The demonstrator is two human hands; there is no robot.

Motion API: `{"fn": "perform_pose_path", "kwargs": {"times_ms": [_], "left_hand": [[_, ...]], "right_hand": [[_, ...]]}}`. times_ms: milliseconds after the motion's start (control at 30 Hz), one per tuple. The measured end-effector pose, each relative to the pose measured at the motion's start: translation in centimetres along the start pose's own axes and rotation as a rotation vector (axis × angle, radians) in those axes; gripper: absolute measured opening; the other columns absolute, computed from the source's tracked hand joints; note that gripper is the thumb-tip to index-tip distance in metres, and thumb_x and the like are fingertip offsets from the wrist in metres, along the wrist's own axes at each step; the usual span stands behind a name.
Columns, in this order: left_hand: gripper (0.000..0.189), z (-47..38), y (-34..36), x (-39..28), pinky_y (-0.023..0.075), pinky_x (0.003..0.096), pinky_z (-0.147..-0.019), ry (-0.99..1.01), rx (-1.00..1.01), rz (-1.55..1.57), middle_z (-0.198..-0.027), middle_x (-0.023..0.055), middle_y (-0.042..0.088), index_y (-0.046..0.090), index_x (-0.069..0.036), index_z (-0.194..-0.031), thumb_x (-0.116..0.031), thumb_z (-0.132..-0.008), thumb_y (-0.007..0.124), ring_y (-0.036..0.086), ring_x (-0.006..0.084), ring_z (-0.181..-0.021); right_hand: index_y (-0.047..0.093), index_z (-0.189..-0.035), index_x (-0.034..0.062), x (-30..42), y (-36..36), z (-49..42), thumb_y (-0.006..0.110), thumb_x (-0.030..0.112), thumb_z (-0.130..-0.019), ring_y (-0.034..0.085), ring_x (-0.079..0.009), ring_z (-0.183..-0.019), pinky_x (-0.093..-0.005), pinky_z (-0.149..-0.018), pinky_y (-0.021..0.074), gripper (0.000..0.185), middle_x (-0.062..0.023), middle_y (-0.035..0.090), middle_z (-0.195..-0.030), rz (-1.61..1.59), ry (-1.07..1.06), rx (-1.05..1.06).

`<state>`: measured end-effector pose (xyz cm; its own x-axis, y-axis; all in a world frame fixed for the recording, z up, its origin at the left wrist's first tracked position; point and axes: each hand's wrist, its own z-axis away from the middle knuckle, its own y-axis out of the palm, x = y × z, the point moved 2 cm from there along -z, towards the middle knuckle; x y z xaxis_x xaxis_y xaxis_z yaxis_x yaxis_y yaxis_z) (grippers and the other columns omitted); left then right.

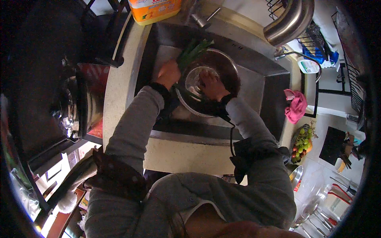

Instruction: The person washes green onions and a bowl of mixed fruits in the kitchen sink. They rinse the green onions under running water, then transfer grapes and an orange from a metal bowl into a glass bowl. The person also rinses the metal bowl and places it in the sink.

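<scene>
A round metal basin stands in the dark rectangular sink. At its left rim my left hand is closed around a bunch of long green stalks, perhaps scallions or leeks, whose cut ends point up and to the right. My right hand reaches inside the basin with its fingers bent; whether they hold anything is too dark to tell. A few green pieces lie between the hands, low in the basin. Dark bands circle both wrists, and a black strap hangs from the right one.
An orange and yellow jug stands at the back left corner of the counter. Behind the sink are a small metal lever and a thick metal pipe. A pink cloth lies on the right edge, near grapes. A lidded pot is at left.
</scene>
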<state>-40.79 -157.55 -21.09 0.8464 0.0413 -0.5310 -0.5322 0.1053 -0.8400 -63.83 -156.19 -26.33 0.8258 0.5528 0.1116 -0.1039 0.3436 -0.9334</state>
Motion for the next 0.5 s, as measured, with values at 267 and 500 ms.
{"fn": "perform_pose_path", "kwargs": {"times_ms": [267, 500], "left_hand": [[0.036, -1.0, 1.8, 1.5, 0.0499, 0.0459, -0.067, 0.061, 0.084, -0.094, -0.095, 0.0192, 0.058, 0.056, 0.004, -0.1, -0.023, -0.077, 0.061, 0.059, 0.0323, -0.082], [0.033, -0.6, 0.8, 0.8, 0.0511, 0.0481, -0.061, 0.056, -0.014, -0.033, -0.084, 0.0233, 0.061, 0.059, 0.005, -0.094, -0.021, -0.074, 0.063, 0.062, 0.0376, -0.072]], "right_hand": [[0.041, -0.13, 0.0062, 2.7, 3.0, -3.6, 0.047, 0.032, -0.089, 0.041, -0.0404, -0.122, -0.05, -0.1, 0.0338, 0.049, -0.0189, 0.04, -0.136, -0.154, 0.016, -0.159], [0.047, -0.125, 0.006, -0.7, 4.6, -3.9, 0.05, 0.028, -0.085, 0.036, -0.0422, -0.123, -0.0497, -0.101, 0.0335, 0.045, -0.0209, 0.038, -0.135, 0.11, -0.153, -0.459]]}}
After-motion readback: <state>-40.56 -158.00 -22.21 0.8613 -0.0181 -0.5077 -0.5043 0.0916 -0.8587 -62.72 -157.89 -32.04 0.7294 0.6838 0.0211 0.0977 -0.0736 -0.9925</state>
